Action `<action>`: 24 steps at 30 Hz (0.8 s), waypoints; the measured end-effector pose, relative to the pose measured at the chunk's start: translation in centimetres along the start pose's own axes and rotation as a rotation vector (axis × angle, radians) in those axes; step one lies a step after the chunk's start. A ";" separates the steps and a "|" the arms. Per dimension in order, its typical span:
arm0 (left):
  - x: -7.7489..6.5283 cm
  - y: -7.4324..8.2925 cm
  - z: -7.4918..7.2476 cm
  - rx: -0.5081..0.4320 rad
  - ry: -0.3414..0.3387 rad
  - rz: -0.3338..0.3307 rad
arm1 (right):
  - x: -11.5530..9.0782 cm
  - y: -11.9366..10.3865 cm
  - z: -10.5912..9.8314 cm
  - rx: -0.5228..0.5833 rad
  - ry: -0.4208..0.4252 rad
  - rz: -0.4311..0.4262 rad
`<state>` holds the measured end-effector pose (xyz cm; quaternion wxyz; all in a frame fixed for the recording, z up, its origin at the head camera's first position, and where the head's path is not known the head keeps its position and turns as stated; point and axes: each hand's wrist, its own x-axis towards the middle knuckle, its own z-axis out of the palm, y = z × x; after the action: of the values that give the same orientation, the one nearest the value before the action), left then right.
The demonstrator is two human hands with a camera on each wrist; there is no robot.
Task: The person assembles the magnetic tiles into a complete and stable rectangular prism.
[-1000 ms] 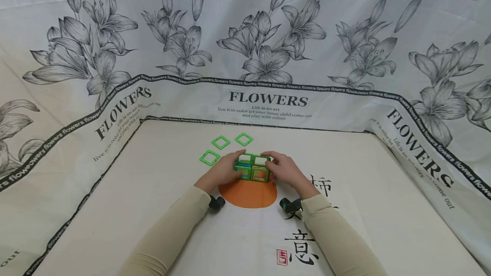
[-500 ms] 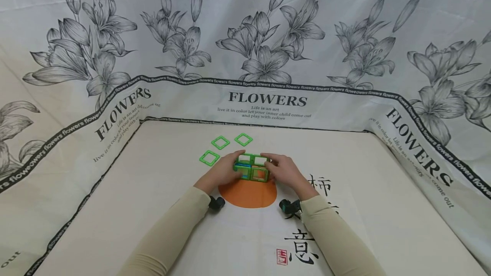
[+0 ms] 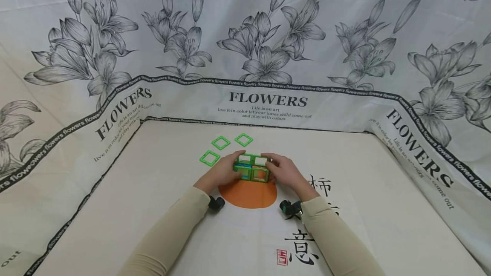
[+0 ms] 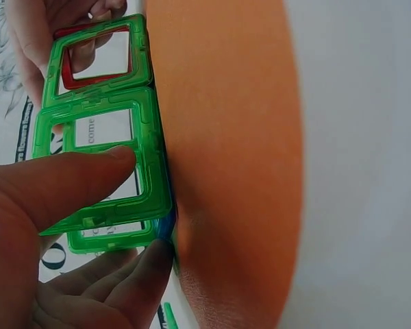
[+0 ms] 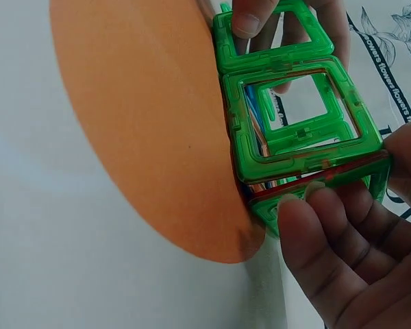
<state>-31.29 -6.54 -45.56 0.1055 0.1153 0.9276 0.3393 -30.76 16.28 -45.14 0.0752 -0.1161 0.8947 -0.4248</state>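
Both hands hold a small box-like build of magnetic tiles (image 3: 251, 173) at the middle of the table. Its square frames are mostly green, with blue and red ones showing. My left hand (image 3: 223, 170) grips the left end. In the left wrist view the left thumb (image 4: 89, 179) lies across the front green tile (image 4: 154, 161), its other fingers around the end. My right hand (image 3: 285, 170) holds the right end; in the right wrist view its fingertips (image 5: 315, 202) press a red-edged green side tile. A wide opening shows through the front tile (image 5: 237, 130).
Three loose green square tiles lie behind and left of the build, one of them a tile (image 3: 205, 154) nearest the left hand. An orange printed disc (image 3: 247, 195) and black characters (image 3: 301, 248) mark the tablecloth. Flower-printed cloth (image 3: 264, 110) walls the back and sides.
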 end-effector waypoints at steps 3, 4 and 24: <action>0.1 0.0 0.0 -0.009 -0.003 -0.008 | 0.0 0.1 0.0 0.007 -0.003 -0.003; 0.1 0.0 0.0 -0.009 -0.003 -0.009 | 0.0 0.1 0.0 0.009 -0.003 -0.005; -0.3 -1.1 -1.0 -0.055 -0.022 0.054 | 0.1 0.4 0.0 0.069 -0.018 -0.001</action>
<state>-31.41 -8.12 -45.50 0.1095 0.1411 0.9133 0.3661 -30.95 16.54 -45.47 0.0868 -0.1178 0.8787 -0.4544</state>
